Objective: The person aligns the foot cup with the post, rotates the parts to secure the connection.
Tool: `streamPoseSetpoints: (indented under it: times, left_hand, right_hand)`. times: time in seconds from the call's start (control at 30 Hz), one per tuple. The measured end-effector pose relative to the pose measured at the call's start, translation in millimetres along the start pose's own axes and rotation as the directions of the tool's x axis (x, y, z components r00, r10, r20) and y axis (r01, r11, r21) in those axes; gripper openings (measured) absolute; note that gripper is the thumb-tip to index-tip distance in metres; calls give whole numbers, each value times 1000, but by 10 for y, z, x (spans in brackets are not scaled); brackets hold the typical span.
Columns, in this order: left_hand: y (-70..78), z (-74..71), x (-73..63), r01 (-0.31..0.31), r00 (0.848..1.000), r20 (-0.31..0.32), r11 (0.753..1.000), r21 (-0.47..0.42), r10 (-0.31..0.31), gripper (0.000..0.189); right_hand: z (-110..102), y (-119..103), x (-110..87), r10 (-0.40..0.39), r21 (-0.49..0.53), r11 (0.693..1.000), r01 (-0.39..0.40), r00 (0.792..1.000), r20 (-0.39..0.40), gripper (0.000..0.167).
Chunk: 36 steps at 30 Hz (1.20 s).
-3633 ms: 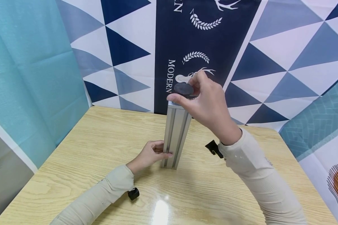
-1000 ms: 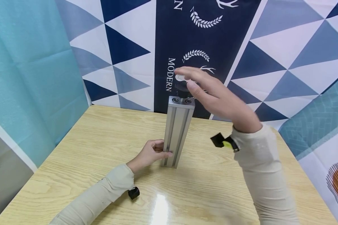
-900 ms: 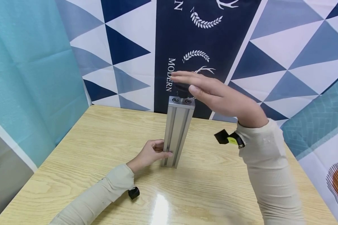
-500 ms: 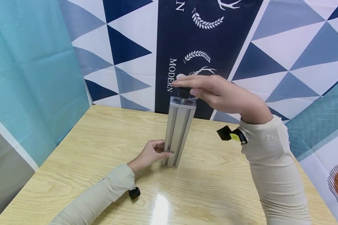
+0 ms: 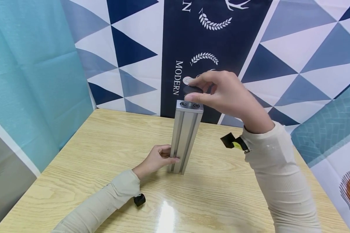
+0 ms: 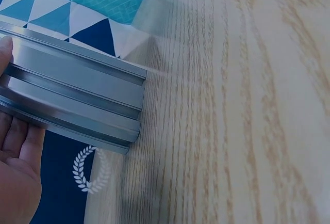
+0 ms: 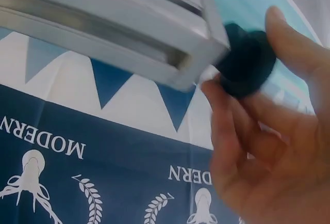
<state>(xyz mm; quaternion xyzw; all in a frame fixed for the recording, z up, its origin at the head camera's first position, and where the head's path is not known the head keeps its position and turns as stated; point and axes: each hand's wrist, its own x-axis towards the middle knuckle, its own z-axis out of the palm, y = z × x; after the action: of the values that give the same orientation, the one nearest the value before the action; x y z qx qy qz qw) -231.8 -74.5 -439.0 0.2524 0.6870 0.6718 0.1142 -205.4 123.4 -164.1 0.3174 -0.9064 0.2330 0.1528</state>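
An upright aluminium extrusion [image 5: 184, 139] stands on the table, with a metal end plate and two screw heads on top. Above that plate a black levelling foot [image 5: 192, 89] sits on a short metal stud. My right hand [image 5: 228, 95] grips the foot by its rim, thumb on the near side and fingers curled on the far side. In the right wrist view the foot [image 7: 250, 61] appears blurred between thumb and fingers. Low on the extrusion, my left hand [image 5: 155, 161] grips it, thumb on the near face; the fingers behind are partly hidden.
The wooden table [image 5: 227, 194] runs up to a patterned cloth [image 5: 137, 58] hung behind. A teal curtain [image 5: 38, 74] closes the left side. A black wrist camera [image 5: 228, 140] hangs under the right sleeve, another [image 5: 139, 200] under the left.
The right hand's fingers lay straight across the foot's top one second to half a second ago; now they curl around its rim. The left hand and the extrusion have stayed in place.
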Motion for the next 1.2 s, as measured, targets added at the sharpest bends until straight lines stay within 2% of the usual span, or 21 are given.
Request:
streamPoseSetpoints:
  times: [0.1,0.2,0.37,0.57,0.67,0.77,0.83,0.9,0.97,1.03,1.2]
  left_hand:
    - [-4,-1,-2,0,1000,2,1000,-6,0,37]
    - [-4,1,0,2,1000,-2,1000,-10,-2,36]
    - [40,15,-12,13,1000,-2,1000,-13,-13,35]
    - [222,41,-88,1,1000,2,1000,-11,-1,34]
    - [247,43,-100,-2,1000,3,1000,-9,2,34]
    - [249,45,-98,2,1000,2,1000,-7,-2,34]
    - [252,45,-95,3,1000,2,1000,-6,-3,35]
    - [253,47,-93,3,1000,2,1000,-1,-3,35]
    - [256,45,-92,0,1000,0,1000,4,0,35]
    - [258,46,-89,-2,1000,0,1000,11,2,35]
    - [250,43,-85,-2,1000,0,1000,12,2,36]
  right_hand:
    - [103,-67,-21,125,21,992,-123,988,-88,42]
    - [214,-99,-33,190,34,982,-186,966,-177,47]
    - [322,-119,-39,216,15,975,-220,939,-267,53]
    - [335,-149,-71,215,-9,974,-226,937,-274,55]
    - [301,-146,-98,206,-24,976,-217,952,-224,55]
    - [220,-114,-112,156,-6,988,-157,981,-114,53]
    - [145,-76,-111,77,22,997,-77,997,-25,49]
    - [66,-36,-104,-26,37,999,24,998,59,45]
    - [-7,0,-92,-132,45,991,127,983,128,42]
    - [-72,27,-80,-216,36,976,213,959,185,41]
    - [-167,77,-36,-334,58,941,332,896,291,42]
